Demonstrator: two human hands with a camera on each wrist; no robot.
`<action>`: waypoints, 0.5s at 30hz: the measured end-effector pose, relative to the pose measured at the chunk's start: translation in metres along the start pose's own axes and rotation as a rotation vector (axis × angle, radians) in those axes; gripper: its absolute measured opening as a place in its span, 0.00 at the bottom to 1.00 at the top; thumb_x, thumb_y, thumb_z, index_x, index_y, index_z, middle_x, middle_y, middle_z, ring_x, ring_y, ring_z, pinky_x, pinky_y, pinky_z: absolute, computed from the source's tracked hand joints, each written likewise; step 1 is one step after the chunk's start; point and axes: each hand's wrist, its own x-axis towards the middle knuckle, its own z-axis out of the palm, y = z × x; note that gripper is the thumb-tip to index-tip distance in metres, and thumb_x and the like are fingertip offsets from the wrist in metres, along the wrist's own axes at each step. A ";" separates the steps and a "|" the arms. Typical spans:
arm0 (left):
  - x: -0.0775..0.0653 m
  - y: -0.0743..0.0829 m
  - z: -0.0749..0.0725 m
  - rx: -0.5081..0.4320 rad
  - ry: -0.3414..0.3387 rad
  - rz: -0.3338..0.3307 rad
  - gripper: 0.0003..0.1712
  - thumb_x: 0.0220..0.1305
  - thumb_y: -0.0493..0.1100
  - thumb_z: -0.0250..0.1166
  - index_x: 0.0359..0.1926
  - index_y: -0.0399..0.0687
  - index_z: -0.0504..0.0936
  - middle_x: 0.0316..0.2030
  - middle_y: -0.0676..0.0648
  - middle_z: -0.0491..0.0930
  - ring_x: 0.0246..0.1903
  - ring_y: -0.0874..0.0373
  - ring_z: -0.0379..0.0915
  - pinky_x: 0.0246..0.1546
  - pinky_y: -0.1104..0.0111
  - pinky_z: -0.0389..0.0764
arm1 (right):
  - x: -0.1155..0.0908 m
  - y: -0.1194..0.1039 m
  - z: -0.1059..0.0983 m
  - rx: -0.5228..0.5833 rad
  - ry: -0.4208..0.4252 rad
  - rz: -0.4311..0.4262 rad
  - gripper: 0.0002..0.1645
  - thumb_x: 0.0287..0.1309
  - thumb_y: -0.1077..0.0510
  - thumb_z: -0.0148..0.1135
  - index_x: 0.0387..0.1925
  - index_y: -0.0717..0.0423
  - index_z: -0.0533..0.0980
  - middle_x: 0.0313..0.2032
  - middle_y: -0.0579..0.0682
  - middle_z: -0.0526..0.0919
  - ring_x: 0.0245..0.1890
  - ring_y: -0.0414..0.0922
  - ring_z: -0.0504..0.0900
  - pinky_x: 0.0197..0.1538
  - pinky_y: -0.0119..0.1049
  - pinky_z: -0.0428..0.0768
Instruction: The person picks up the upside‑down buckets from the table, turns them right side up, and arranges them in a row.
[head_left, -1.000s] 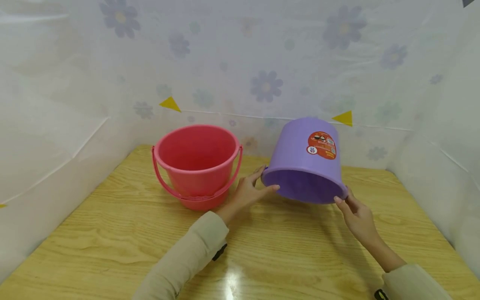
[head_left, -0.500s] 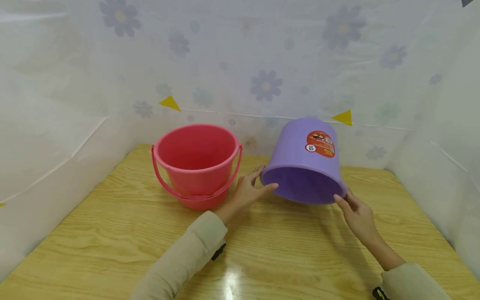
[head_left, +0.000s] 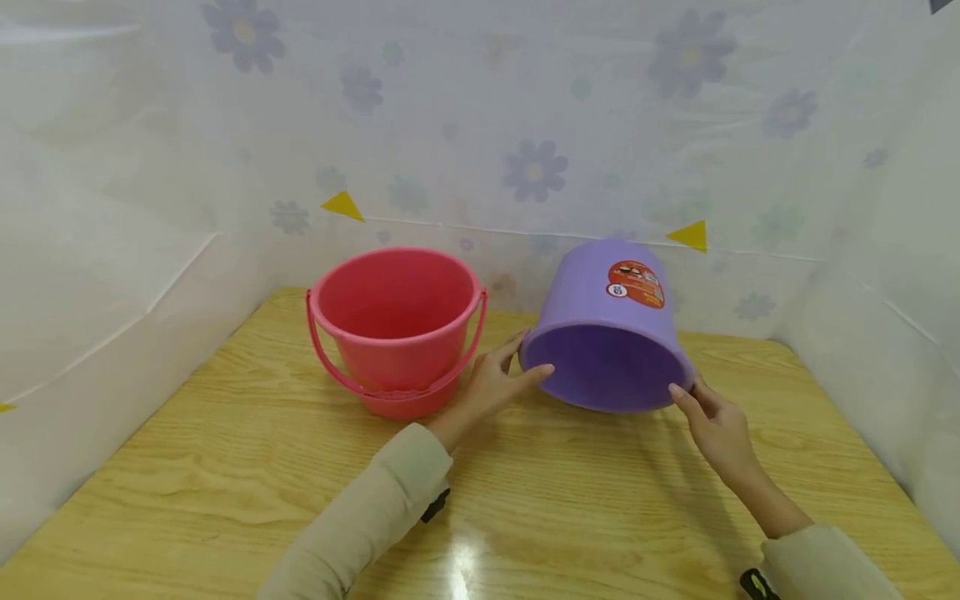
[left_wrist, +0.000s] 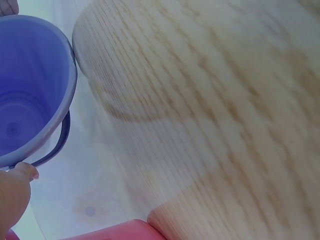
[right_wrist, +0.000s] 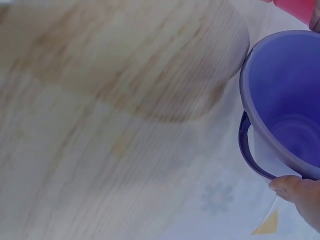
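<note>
A purple bucket [head_left: 600,300] with a red sticker is tipped on its side above the wooden table [head_left: 225,467], its open mouth facing me. My left hand [head_left: 495,383] pinches the left side of its rim, thumb in front and fingers behind. My right hand [head_left: 712,425] grips the right side of the rim the same way. The left wrist view shows the purple bucket [left_wrist: 25,85] from inside, with its handle [left_wrist: 57,145] hanging by my thumb. In the right wrist view, the purple bucket [right_wrist: 290,100] and its handle [right_wrist: 247,150] sit beside my fingertip.
A red bucket [head_left: 393,325] stands upright on the table just left of my left hand, its handle hanging down the front. White flowered sheeting [head_left: 525,125] walls in the table at the back and on both sides.
The purple bucket has tipped a little further, so its mouth faces me more and its base points further back. Both hands have kept their hold on the rim.
</note>
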 end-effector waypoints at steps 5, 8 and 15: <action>-0.001 -0.001 0.000 -0.027 0.005 0.006 0.43 0.52 0.65 0.64 0.68 0.65 0.59 0.37 0.48 0.76 0.24 0.62 0.55 0.24 0.75 0.60 | 0.000 -0.001 -0.001 -0.009 -0.011 0.008 0.36 0.68 0.45 0.44 0.69 0.60 0.51 0.66 0.63 0.58 0.64 0.63 0.59 0.42 0.05 0.61; -0.001 0.000 0.000 -0.065 -0.008 0.008 0.44 0.52 0.65 0.64 0.69 0.65 0.58 0.50 0.45 0.77 0.28 0.63 0.57 0.26 0.73 0.61 | -0.001 0.000 -0.001 -0.014 -0.002 -0.001 0.36 0.68 0.46 0.45 0.69 0.59 0.51 0.65 0.63 0.59 0.64 0.63 0.60 0.42 0.05 0.61; -0.002 0.001 0.000 -0.088 -0.011 0.009 0.45 0.51 0.67 0.63 0.69 0.67 0.57 0.49 0.54 0.76 0.36 0.68 0.63 0.31 0.74 0.67 | -0.002 0.006 0.001 0.056 0.018 -0.032 0.34 0.68 0.49 0.46 0.69 0.59 0.51 0.67 0.59 0.55 0.65 0.33 0.58 0.48 0.07 0.63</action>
